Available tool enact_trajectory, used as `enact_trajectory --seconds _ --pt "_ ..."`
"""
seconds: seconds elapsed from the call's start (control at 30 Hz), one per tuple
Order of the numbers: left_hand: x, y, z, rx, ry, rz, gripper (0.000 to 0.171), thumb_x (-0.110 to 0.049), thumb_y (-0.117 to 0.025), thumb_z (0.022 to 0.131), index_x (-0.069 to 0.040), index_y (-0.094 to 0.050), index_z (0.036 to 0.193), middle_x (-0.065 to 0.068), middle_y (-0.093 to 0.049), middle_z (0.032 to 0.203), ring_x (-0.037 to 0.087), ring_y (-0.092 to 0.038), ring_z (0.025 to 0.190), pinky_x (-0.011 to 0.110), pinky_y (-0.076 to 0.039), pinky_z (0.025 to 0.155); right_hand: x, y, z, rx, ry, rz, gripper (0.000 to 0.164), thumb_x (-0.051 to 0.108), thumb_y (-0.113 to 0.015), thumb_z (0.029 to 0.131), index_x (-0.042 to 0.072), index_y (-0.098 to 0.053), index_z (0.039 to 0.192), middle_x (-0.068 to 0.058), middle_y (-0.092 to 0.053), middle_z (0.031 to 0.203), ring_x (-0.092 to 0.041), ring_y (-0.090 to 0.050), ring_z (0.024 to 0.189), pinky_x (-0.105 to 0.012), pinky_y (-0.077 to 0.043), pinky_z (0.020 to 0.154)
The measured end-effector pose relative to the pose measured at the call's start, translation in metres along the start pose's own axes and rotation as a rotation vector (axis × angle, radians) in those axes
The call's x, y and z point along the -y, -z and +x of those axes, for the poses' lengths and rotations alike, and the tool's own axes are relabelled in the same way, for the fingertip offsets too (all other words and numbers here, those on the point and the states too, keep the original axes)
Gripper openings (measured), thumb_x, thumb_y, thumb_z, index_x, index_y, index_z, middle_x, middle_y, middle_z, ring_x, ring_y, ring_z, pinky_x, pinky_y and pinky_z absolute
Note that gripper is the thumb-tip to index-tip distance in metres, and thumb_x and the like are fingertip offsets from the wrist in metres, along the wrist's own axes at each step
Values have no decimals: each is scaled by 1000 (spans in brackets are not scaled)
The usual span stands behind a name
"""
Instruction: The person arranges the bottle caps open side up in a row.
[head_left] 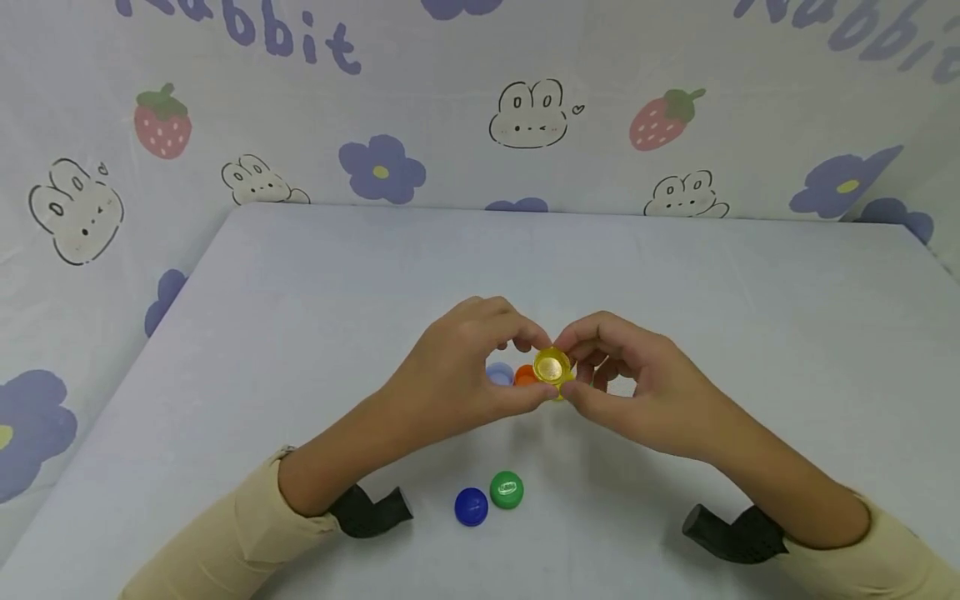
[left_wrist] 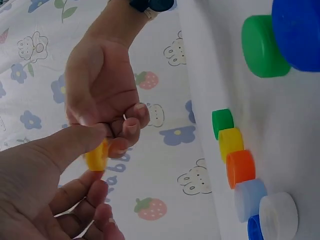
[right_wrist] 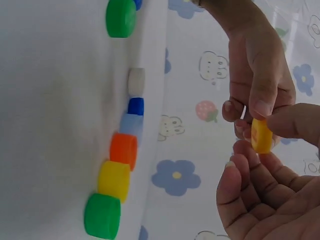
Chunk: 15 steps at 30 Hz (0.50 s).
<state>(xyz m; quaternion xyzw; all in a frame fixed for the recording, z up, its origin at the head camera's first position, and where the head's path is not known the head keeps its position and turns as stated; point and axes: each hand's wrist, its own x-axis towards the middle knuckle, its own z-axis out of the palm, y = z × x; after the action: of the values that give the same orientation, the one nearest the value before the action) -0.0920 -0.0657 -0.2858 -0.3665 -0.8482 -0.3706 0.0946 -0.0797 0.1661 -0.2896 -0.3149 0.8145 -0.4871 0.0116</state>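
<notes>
Above the table, both hands hold one yellow bottle cap (head_left: 552,365) between their fingertips, its hollow side facing the head camera. My left hand (head_left: 468,367) pinches its left edge with thumb and index finger. On the opposite edge, my right hand (head_left: 648,387) pinches it the same way, the other fingers loosely bent. The left wrist view shows the held cap (left_wrist: 96,156) edge-on beneath the thumb. In the right wrist view the cap (right_wrist: 261,136) sits between the two thumbs and the fingers below.
Beyond the hands stands a row of caps: green (right_wrist: 102,216), yellow (right_wrist: 114,181), orange (right_wrist: 123,151), light blue (right_wrist: 131,127), dark blue (right_wrist: 136,106) and white (right_wrist: 136,82). Nearer the person lie a blue cap (head_left: 471,507) and a green cap (head_left: 507,490). A patterned cloth hangs behind the table.
</notes>
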Motion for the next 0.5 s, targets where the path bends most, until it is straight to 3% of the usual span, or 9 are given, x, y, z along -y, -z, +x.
enact_trajectory --seconds 0.2,0.5 --pt "4 -4 0 135 94 99 28 -26 -87 83 -12 -76 105 -2 -63 96 15 -54 93 25 -48 75 -8 -4 1 34 -50 -189 26 8 -82 87 13 -70 111 10 -70 98 -13 -60 79 -28 -53 70" --pt "12 -15 -2 263 139 193 25 -22 -86 83 -11 -78 104 2 -66 96 17 -52 87 25 -46 73 -19 -20 3 102 -124 -385 18 17 -82 87 11 -75 104 13 -65 78 -8 -50 63 -25 -44 56"
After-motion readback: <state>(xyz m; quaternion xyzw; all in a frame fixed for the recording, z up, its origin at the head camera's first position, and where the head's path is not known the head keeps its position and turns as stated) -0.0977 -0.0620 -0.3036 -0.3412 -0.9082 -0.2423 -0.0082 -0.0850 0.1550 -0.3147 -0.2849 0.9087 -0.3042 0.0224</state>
